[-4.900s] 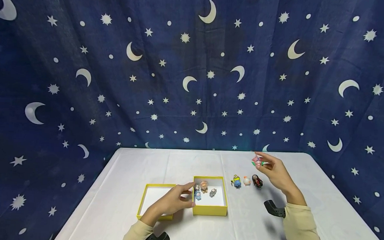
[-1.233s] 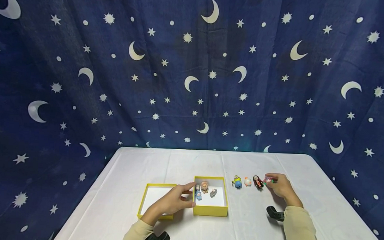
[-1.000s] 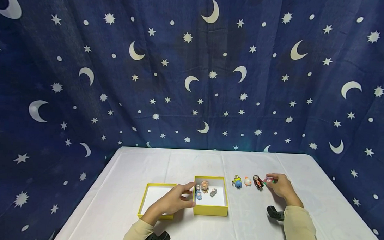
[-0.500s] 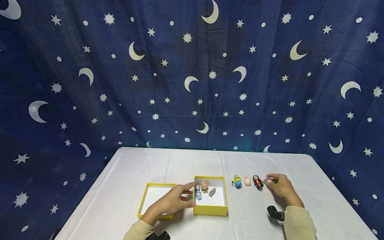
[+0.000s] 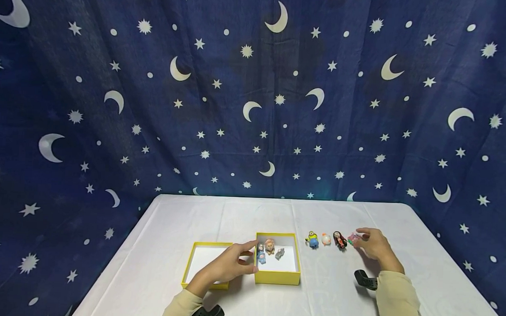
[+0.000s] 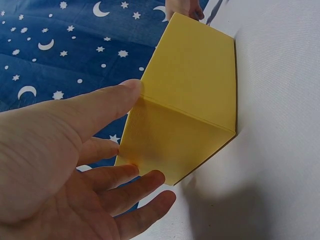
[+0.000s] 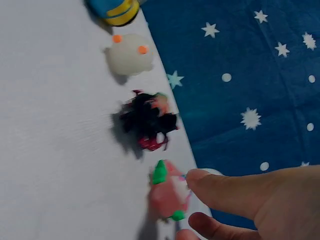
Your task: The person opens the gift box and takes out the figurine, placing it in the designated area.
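My left hand [image 5: 228, 264] rests against the left wall of a yellow box [image 5: 277, 277]. In the left wrist view its thumb and fingertips touch the box's side, fingers fairly straight. Inside the box are a tan, lion-like figurine [image 5: 269, 245], a grey one [image 5: 280, 254] and two bluish ones [image 5: 261, 258] at the left wall. My right hand [image 5: 375, 246] is just right of a pink figurine [image 5: 352, 238] with green parts, which stands on the table. Its thumb tip [image 7: 196, 176] is close to the figurine, and the fingers are loosely spread; contact is unclear.
Left of the pink figurine stand a dark-haired doll [image 5: 340, 240] in black and red, a white-and-orange figurine [image 5: 326, 238] and a yellow-and-blue minion [image 5: 312, 239], in a row. A yellow-rimmed box lid [image 5: 208, 254] lies partly under my left forearm. A starry curtain [image 5: 254, 130] hangs behind.
My right hand lowered the pink figurine from the air to the row's right end, held it there, and has now loosened and drawn slightly right. The left hand stayed at the box.
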Demonstrator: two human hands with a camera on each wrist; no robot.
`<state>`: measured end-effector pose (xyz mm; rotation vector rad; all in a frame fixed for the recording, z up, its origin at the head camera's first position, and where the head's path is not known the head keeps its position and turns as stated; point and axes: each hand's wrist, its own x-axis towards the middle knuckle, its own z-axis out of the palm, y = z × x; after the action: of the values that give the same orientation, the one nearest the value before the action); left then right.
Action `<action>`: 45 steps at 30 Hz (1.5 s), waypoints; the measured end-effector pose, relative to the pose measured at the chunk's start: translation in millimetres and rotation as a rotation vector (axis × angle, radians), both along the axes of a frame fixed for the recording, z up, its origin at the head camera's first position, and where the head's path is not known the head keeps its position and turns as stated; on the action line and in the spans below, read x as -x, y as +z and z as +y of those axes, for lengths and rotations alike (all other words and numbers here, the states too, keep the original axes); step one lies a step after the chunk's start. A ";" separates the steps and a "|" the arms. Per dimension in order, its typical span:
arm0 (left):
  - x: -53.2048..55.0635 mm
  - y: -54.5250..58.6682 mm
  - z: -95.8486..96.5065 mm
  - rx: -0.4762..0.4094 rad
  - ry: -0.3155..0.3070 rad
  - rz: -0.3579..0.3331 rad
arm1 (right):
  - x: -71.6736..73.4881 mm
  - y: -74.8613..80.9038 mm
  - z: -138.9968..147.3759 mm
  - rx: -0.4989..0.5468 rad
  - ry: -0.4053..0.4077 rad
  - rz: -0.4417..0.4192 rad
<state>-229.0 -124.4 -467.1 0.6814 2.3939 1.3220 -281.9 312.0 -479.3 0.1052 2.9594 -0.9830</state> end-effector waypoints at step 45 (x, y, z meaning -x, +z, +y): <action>1.7 -2.5 0.3 -0.015 -0.012 0.010 | -9.8 32.1 -94.6 -0.006 0.090 0.186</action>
<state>-230.7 -124.1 -469.6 0.7066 2.3863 1.3359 -272.1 217.4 -447.2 -0.1260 3.1008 -1.0253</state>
